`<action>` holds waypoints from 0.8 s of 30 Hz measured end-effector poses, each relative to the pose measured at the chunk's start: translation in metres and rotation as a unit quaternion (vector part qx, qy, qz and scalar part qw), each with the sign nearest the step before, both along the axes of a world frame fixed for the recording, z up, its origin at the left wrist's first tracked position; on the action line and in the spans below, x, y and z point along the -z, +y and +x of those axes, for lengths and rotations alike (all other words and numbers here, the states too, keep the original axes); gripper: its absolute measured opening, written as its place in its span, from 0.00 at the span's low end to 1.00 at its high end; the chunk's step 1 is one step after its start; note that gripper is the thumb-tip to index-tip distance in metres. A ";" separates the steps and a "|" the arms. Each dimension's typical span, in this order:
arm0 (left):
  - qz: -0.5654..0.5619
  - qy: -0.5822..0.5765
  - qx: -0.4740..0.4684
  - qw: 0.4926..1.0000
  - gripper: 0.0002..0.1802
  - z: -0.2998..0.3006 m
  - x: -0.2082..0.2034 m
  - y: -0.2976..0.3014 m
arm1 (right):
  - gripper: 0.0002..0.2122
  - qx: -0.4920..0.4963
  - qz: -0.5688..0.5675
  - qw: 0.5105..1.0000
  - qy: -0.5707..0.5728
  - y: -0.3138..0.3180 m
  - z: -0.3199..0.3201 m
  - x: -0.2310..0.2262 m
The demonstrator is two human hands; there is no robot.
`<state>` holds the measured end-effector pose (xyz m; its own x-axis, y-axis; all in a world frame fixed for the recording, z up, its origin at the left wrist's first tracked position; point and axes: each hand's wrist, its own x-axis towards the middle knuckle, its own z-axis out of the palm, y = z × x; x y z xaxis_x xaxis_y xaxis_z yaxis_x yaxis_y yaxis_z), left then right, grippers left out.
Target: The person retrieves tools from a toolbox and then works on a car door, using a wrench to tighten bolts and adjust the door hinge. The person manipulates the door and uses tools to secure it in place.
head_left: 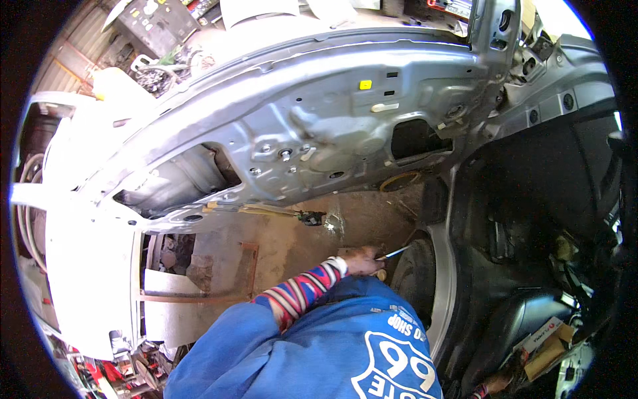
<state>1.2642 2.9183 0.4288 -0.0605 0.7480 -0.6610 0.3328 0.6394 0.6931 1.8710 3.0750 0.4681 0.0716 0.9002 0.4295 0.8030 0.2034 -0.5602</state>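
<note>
My left hand [362, 261], in a striped sleeve, is closed around a slim metal tool [393, 253]. Its pale shaft points right toward the door sill [444, 279]; its exact kind is unclear. At the lower right my right hand [510, 374] is beside an opened cardboard box [548, 354] on the dark seat [488, 332]. Shadow hides its fingers. Ahead stands a stripped grey car door [345, 133], swung open, its inner metal bare. A black latch-like part [311, 217] shows at the door's lower edge, at the end of pale rods.
The door has a large opening at left and a smaller dark one [420, 139] near the hinge side. Below it lies brown floor [286, 246] with a rusty metal frame [249, 266]. White body panels [80, 233] stand at left. A dark cabinet [156, 30] is at the back.
</note>
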 end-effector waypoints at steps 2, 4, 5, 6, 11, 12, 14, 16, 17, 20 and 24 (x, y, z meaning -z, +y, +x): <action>0.025 -0.028 -0.044 0.998 0.31 -0.015 0.009 -0.025 | 0.17 0.056 -0.020 0.997 -0.052 0.009 0.010 0.014; 0.042 -0.089 -0.093 0.991 0.25 -0.029 0.024 -0.042 | 0.15 0.162 -0.060 0.980 -0.101 0.013 0.026 0.032; 0.055 -0.122 -0.120 0.984 0.22 -0.036 0.032 -0.051 | 0.14 0.196 -0.060 0.969 -0.136 0.009 0.036 0.038; 0.074 -0.049 -0.093 0.992 0.23 -0.046 0.037 -0.058 | 0.13 0.186 -0.027 0.961 -0.201 0.006 0.040 0.045; 0.014 0.039 -0.009 0.999 0.23 -0.071 0.047 -0.073 | 0.15 0.267 -0.132 0.878 -0.374 -0.019 0.038 0.017; -0.021 0.039 -0.006 0.999 0.23 -0.075 0.050 -0.074 | 0.15 0.246 -0.117 0.918 -0.287 -0.026 0.032 0.001; -0.021 0.053 -0.008 0.998 0.23 -0.081 0.045 -0.077 | 0.15 0.163 -0.030 0.981 -0.097 -0.033 0.009 -0.016; 0.028 0.077 -0.008 0.997 0.24 -0.085 0.040 -0.084 | 0.14 0.089 0.031 0.991 -0.094 -0.018 -0.038 -0.018; 0.041 0.087 -0.001 0.995 0.26 -0.086 0.038 -0.089 | 0.13 0.044 0.043 0.995 -0.077 -0.010 -0.065 -0.018; 0.103 0.024 -0.125 0.986 0.27 -0.082 0.031 -0.107 | 0.12 -0.118 0.032 0.992 -0.021 0.005 -0.167 -0.003; 0.117 0.038 -0.149 0.981 0.31 -0.081 0.013 -0.135 | 0.12 -0.351 -0.003 0.936 0.035 0.001 -0.306 -0.003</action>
<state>1.1837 2.7836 0.4155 -0.3424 0.8205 -0.4578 0.2115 0.5420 0.8133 1.5649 3.0758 0.4713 -0.5103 0.7389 0.4400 0.4344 0.6630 -0.6097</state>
